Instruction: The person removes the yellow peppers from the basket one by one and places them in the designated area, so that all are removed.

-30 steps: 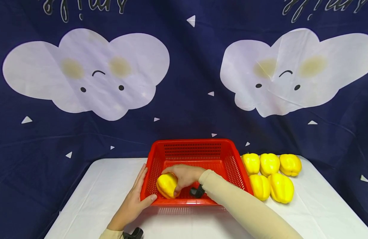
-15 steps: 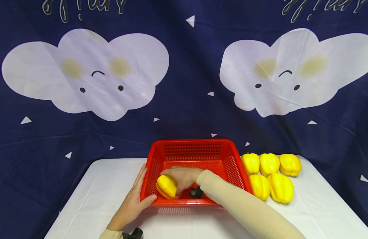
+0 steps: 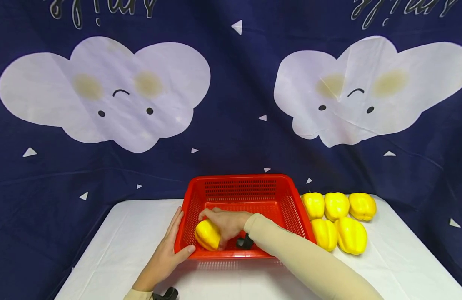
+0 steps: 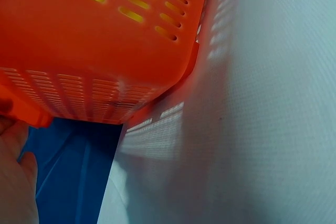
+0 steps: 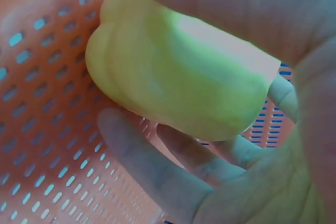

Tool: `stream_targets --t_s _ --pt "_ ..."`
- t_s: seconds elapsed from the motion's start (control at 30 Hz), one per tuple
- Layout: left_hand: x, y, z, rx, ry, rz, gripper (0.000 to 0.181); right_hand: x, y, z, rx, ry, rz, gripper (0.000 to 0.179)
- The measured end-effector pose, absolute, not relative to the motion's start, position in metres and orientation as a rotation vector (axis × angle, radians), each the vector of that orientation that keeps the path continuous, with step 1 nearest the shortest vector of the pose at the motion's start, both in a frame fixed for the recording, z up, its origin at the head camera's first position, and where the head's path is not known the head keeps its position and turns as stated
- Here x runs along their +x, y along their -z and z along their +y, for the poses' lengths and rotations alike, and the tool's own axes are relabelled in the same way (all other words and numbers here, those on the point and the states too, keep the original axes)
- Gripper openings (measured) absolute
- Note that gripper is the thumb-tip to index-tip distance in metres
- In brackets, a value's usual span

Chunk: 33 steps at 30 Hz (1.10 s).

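Observation:
A red plastic basket (image 3: 247,254) with slotted walls stands on the white table. My left hand (image 3: 165,252) lies along its left side, fingers straight, with the thumb at the front left corner; in the left wrist view only part of this hand (image 4: 16,177) shows near the rim. Inside the basket, at the front left, is a yellow bell pepper (image 3: 206,235). My right hand (image 3: 228,225) reaches in from the right and holds it, fingers and thumb bent around it. From the right wrist, the pepper (image 5: 178,72) sits between thumb and fingers, the nearest finger (image 5: 152,166) slightly apart from it.
Several yellow bell peppers (image 3: 336,206) are grouped in two rows just right of the basket on the white tabletop (image 3: 111,250). Behind the table hangs a dark blue cloth (image 3: 238,137) printed with clouds. My right forearm crosses over the basket's front right rim.
The right hand has shifted slightly on the bell pepper, its knuckles now a little raised. The pepper stays at the front left of the basket. The left hand keeps its place.

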State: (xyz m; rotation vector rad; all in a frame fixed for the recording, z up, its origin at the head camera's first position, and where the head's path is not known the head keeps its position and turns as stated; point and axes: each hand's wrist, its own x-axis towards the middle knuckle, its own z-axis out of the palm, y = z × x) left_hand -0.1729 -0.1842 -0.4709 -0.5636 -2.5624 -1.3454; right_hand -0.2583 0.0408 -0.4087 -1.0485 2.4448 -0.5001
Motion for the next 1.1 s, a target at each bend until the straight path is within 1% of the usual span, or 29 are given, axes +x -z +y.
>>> stream_targets --t_s 0.13,0.4,1.1 --pt "-0.173 0.471 -0.185 -0.567 1.331 -2.570 0.094 -0.259 0.409 0.041 -1.078 0.486 2.437 0.084" --pt "-0.172 0.471 -0.185 -0.564 1.322 -2.574 0.093 -0.261 0.410 0.042 -1.111 0.493 2.447 0.080" --pt "-0.172 0.471 -0.183 -0.537 1.367 -2.568 0.091 -0.261 0.394 0.053 -1.104 0.640 2.531 0.082"
